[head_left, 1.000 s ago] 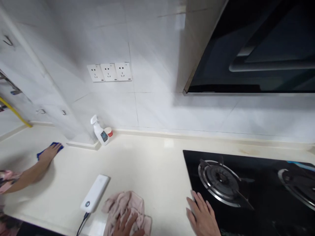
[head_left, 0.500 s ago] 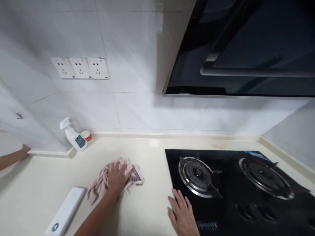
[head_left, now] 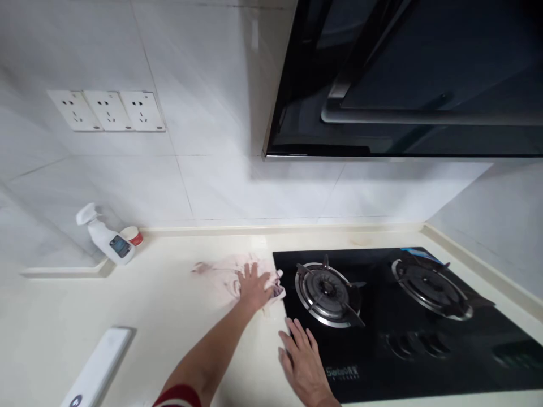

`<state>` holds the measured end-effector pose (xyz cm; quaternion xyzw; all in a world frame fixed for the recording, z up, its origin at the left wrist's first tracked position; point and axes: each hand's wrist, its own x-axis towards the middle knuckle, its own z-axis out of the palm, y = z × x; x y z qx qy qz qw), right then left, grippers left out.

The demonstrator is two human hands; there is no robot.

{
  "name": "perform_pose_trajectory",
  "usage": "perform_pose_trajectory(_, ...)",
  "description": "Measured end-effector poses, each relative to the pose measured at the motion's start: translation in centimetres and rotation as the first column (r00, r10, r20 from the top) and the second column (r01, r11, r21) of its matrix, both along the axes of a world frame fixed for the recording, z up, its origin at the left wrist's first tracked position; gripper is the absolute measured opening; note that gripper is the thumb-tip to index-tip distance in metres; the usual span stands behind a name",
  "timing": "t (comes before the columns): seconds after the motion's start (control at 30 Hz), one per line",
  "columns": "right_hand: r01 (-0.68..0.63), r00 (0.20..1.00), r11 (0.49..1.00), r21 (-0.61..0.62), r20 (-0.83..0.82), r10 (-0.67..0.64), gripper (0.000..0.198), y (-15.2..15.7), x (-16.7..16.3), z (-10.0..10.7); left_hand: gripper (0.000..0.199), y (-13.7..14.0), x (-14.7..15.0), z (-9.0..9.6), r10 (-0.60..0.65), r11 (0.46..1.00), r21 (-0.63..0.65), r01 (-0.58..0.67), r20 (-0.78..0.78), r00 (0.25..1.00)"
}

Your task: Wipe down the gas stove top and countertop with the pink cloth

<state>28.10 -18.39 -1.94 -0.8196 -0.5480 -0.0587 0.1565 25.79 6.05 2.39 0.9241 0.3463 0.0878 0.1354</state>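
Pale pink cloth [head_left: 218, 277], crumpled and partly smeared by motion, lies on the countertop against the left edge of the cooktop. My left hand [head_left: 253, 289] holds it down from above, palm down with the fingers spread over it. The cloth's purple-patterned corner shows beside the thumb. Nearer to me, my right hand [head_left: 302, 359] rests palm down at the cooktop's front left edge. Its fingers are stretched out over the black glass, the thumb lies toward the counter, and it holds nothing. The black gas cooktop [head_left: 369, 362] has two burners.
A white spray bottle [head_left: 106, 240] and a small red-and-white tub [head_left: 132, 235] stand in the back left corner. At the front left lies a long white device [head_left: 99, 362]. A dark range hood [head_left: 403, 135] overhangs the cooktop. Wall sockets [head_left: 108, 111] are at upper left.
My left hand has slid the cloth to the right, up to the cooktop. My right hand stays by the cooktop edge. The view has shifted right, and another person's hand at far left has left it.
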Motion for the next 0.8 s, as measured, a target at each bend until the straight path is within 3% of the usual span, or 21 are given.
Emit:
perform_pose_trajectory(0.13,-0.001,1.0,1.0,-0.008,-0.017,0.0,0.037,0.0,0.0,0.1,0.053,-4.7,-3.8,-1.8,-0.171,0.985,0.028,0.169,0.092,0.981)
perform_pose_trajectory(0.33,-0.016,1.0,1.0,-0.006,-0.021,0.016,0.037,-0.2,0.2,-0.1,0.058,-8.8,-14.6,-3.5,-0.262,0.956,0.161,0.246,0.091,0.961)
perform_pose_trajectory(0.47,-0.013,1.0,1.0,0.016,-0.022,0.013,0.038,-0.2,0.1,-0.2,0.068,-11.1,-22.0,-4.8,-0.31,0.909,0.309,0.28,0.051,0.949)
perform_pose_trajectory(0.63,0.011,1.0,1.0,0.013,-0.011,-0.01,0.036,0.1,-0.2,-0.2,0.068,-11.5,-28.9,-5.8,-0.328,0.852,0.45,0.268,0.061,0.943)
perform_pose_trajectory(0.8,0.011,1.0,1.0,0.015,0.002,-0.011,0.036,0.1,-0.3,-0.2,0.068,-9.1,-30.6,-5.1,-0.175,0.864,0.485,0.132,0.044,0.984)
